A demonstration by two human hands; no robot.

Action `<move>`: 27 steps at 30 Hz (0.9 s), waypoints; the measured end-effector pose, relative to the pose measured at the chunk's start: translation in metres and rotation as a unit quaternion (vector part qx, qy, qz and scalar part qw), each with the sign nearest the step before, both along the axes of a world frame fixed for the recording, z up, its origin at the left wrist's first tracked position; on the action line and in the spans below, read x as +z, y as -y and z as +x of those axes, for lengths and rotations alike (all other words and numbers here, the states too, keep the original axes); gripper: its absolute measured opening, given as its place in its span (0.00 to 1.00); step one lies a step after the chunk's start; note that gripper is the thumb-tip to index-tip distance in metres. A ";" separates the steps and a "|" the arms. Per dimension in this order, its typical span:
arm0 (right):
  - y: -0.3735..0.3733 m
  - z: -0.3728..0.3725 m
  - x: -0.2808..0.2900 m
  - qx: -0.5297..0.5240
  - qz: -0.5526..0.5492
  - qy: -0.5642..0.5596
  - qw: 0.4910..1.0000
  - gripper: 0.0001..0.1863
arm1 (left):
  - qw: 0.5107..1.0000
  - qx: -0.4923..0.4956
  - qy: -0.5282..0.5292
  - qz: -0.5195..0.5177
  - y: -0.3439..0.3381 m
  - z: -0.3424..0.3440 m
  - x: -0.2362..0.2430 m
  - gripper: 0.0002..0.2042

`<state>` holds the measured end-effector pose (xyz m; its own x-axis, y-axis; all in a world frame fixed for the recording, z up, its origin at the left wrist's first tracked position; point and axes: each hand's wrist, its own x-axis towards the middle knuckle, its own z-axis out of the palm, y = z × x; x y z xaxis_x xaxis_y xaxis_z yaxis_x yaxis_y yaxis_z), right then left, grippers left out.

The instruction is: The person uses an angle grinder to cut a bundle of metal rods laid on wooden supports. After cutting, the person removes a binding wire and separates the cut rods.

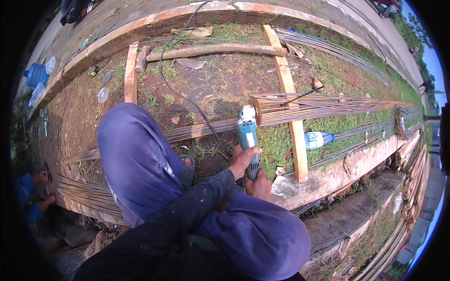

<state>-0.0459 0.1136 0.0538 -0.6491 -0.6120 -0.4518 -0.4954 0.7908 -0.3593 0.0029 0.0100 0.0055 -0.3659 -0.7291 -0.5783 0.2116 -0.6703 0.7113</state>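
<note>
With both hands I hold a teal angle grinder point(246, 133), its head pointing away from me. My left hand point(242, 159) is closed round the middle of its body. Lower down, my right hand point(258, 186) wraps the dark rear end; its forearm is hidden behind my knee. The grinder's thin brown disc point(256, 111) stands on edge at a bundle of thin steel rods point(318, 110); whether it touches them I cannot tell. Those rods rest across a wooden batten point(298, 145) on the right and run on past the disc to the left.
A black cable point(161, 70) snakes over the ground. A long-handled sledgehammer point(211, 50) lies beyond, near another batten point(131, 77). A water bottle point(319, 140) lies right of the grinder. More rods point(89, 194) lie at left, near another person's feet point(44, 201). A concrete edge point(347, 175) borders the right.
</note>
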 end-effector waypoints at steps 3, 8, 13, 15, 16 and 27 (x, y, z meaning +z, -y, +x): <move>0.002 0.001 0.000 -0.003 0.002 0.000 1.000 0.23 | 1.000 -0.010 0.002 0.003 0.003 0.002 0.001 0.16; -0.002 0.005 0.000 -0.017 0.020 -0.014 1.000 0.24 | 1.000 -0.023 0.014 0.001 -0.001 0.004 0.009 0.15; -0.026 0.005 -0.006 -0.029 0.010 0.011 0.999 0.24 | 0.998 -0.060 0.013 0.001 -0.019 0.011 0.024 0.14; -0.034 0.006 -0.008 -0.035 0.020 0.022 0.999 0.25 | 0.999 -0.041 0.003 -0.012 -0.029 0.011 0.020 0.13; -0.037 0.007 -0.007 -0.039 0.026 0.029 0.998 0.25 | 0.999 -0.030 -0.003 -0.019 -0.033 0.012 0.018 0.13; -0.043 0.006 0.003 -0.032 0.021 0.035 0.999 0.24 | 1.000 -0.003 -0.006 -0.013 -0.040 0.006 0.012 0.11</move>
<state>-0.0397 0.1567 0.0567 -0.6517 -0.5508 -0.5214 -0.4188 0.8345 -0.3581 0.0085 0.0501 0.0177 -0.3777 -0.7416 -0.5545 0.2160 -0.6529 0.7260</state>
